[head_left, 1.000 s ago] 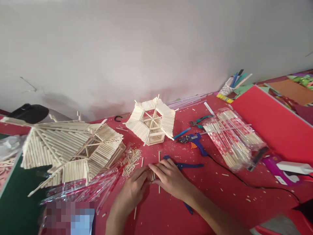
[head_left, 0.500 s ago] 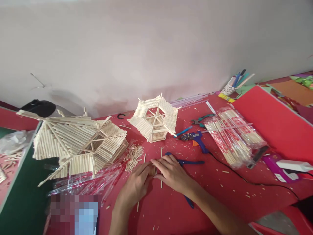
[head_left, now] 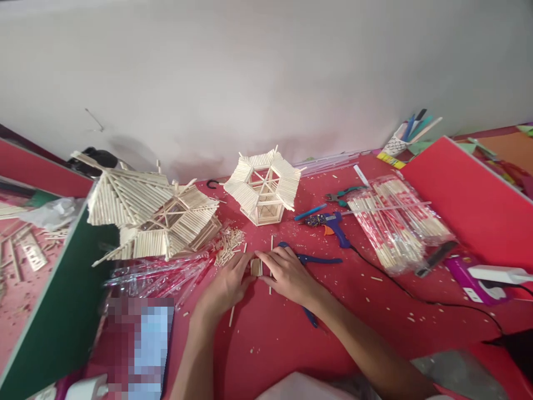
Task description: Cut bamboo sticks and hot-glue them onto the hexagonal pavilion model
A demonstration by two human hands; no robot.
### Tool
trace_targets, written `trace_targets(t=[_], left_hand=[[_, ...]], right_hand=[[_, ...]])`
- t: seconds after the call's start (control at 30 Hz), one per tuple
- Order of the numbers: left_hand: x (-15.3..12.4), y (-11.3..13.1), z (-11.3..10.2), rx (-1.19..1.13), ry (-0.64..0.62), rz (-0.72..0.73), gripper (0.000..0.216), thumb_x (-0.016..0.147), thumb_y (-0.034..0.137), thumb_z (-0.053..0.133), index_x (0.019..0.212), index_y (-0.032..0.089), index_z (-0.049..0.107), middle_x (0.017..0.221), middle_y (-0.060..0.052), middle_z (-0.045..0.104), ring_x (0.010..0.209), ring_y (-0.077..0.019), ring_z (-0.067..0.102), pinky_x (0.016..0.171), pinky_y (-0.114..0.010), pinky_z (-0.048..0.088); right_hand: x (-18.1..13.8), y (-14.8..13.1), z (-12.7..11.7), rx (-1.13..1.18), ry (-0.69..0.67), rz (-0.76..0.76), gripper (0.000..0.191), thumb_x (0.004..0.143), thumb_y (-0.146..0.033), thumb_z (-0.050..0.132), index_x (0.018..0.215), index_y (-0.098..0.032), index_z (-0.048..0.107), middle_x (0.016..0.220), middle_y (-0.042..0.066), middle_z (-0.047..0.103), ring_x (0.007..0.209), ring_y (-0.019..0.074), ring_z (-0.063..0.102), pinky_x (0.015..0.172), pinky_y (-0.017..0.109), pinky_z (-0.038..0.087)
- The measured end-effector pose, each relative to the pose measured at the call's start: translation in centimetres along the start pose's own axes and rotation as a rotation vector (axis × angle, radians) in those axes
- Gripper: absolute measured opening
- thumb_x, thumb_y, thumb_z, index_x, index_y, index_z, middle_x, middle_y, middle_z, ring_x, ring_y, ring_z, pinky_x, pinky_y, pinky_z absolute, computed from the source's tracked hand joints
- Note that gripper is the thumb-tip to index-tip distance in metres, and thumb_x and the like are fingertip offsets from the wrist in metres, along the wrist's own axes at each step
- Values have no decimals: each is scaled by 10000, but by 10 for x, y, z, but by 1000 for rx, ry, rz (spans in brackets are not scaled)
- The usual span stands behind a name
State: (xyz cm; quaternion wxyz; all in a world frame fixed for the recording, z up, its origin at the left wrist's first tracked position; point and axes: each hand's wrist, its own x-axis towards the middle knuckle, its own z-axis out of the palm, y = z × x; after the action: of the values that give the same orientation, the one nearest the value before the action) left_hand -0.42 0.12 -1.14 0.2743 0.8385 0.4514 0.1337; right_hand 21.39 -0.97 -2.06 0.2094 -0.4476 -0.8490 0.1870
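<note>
Nearest, on the red table (head_left: 270, 350), the left hand (head_left: 227, 286) and right hand (head_left: 293, 275) are half-curled around a row of short sticks (head_left: 256, 268), pinching it at its nine and three o'clock sides. More of the row shows between them than a second ago; it seems to be getting evened up. From it, blue-handled pliers (head_left: 320, 259) lie at three, a glue gun (head_left: 337, 226) at two, its label unreadable; then packets (head_left: 395, 222) with illegible red print; at twelve, a hexagonal stick model (head_left: 285, 178).

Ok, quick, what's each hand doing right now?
Left hand: partly closed, holding one side of the short sticks.
Right hand: partly closed, holding their other side.
</note>
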Motion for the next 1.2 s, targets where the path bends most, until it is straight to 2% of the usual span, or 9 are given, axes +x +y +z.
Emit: trace_targets(t=[0.27, 0.5, 0.87, 1.2], left_hand=[[-1, 0, -3, -17, 1, -21, 597, 869, 121, 639, 1417, 250, 442, 1252, -86, 626, 1157, -231, 639, 985, -369, 547], [-1, 2, -4, -20, 4, -32, 490, 880, 93, 573, 1348, 221, 500, 1138, -81, 656, 1060, -223, 668, 925, -355, 567], [-2, 0, -1, 10, 13, -15, 537, 888, 123, 622, 1391, 204, 452, 1215, -126, 650, 1117, -256, 658, 950, -389, 554], [-4, -3, -1, 8, 23, -3, 550, 919, 179, 632, 1429, 212, 428, 1173, -109, 673, 1034, -244, 688, 882, -363, 578]], right_hand=[[-1, -1, 1, -13, 7, -26, 633, 907, -312, 728, 1466, -168, 470, 1195, 139, 719, 1100, 301, 585, 938, 462, 431], [1, -3, 2, -31, -2, -16, 618, 893, -269, 739, 1445, -155, 487, 1167, 135, 731, 1084, 305, 584, 922, 451, 423], [2, -4, 7, -70, 30, -32, 652, 898, -266, 724, 1475, -127, 453, 1160, 149, 732, 1070, 316, 590, 885, 466, 421], [0, -7, 4, -6, 81, -32, 655, 880, -262, 738, 1462, -151, 457, 1188, 140, 722, 1063, 319, 597, 909, 491, 447]])
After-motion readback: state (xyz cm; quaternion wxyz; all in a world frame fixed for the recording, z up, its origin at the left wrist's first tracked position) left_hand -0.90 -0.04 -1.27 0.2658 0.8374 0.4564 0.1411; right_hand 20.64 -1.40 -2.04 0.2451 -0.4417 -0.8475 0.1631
